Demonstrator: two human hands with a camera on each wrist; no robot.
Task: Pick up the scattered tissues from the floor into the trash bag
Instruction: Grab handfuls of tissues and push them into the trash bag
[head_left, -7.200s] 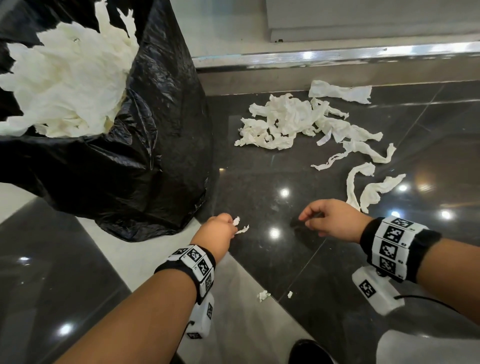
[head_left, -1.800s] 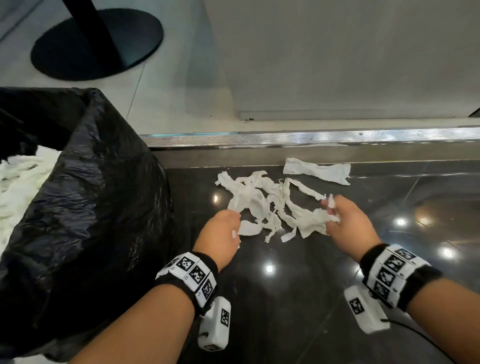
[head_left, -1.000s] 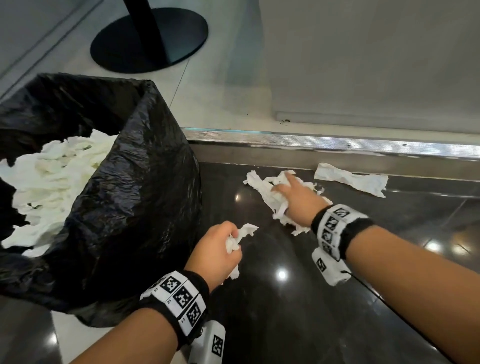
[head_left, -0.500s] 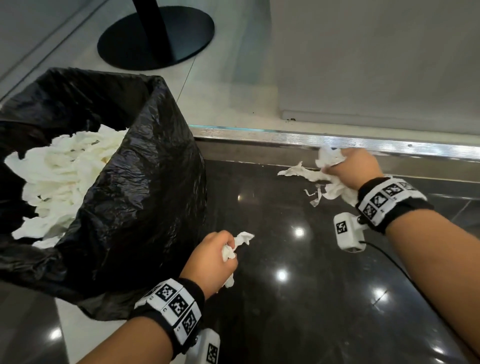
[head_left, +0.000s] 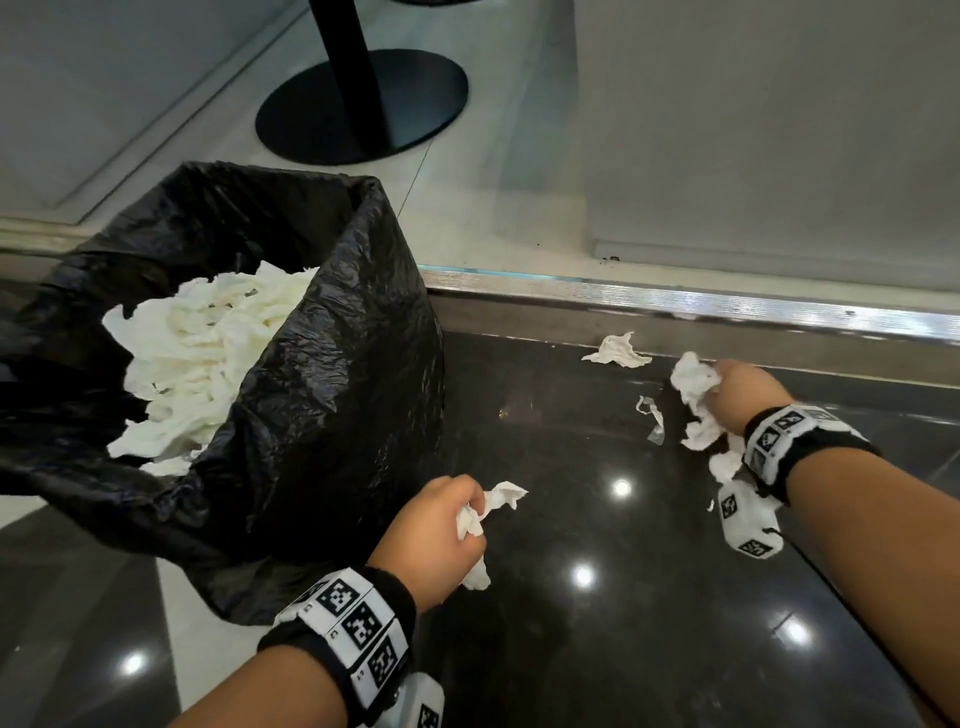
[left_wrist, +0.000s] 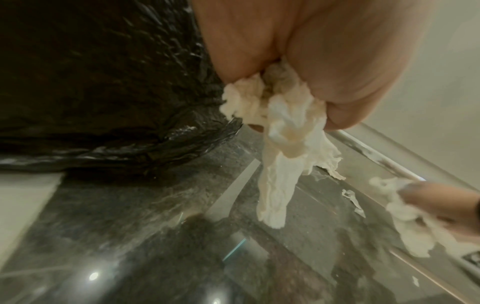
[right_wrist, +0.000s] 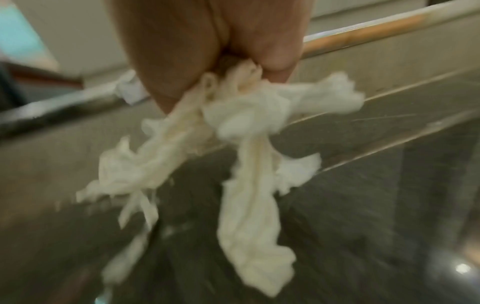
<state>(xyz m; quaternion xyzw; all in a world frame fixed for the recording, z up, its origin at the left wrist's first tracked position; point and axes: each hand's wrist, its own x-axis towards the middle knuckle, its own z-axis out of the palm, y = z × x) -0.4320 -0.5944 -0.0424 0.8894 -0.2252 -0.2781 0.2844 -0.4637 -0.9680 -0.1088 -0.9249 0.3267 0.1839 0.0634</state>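
Observation:
A black trash bag (head_left: 322, 415) stands open at the left, holding a heap of white tissues (head_left: 208, 353). My left hand (head_left: 441, 525) grips a small crumpled tissue (head_left: 498, 499) just right of the bag; the same wad (left_wrist: 280, 131) hangs below the fist in the left wrist view. My right hand (head_left: 748, 395) grips a bigger bunch of tissues (head_left: 696, 400) above the dark floor near the metal strip; in the right wrist view the bunch (right_wrist: 246, 164) dangles, blurred. One tissue (head_left: 615, 353) and a small scrap (head_left: 652, 421) lie on the floor.
The glossy black floor (head_left: 597, 649) ends at a metal threshold strip (head_left: 675, 306). Beyond it is pale flooring with a black round stand base (head_left: 363, 104) and a grey wall panel (head_left: 753, 130).
My right hand has lifted its bunch of tissues off the floor and drawn back to the right, leaving one tissue and a scrap behind. The left hand keeps holding its wad.

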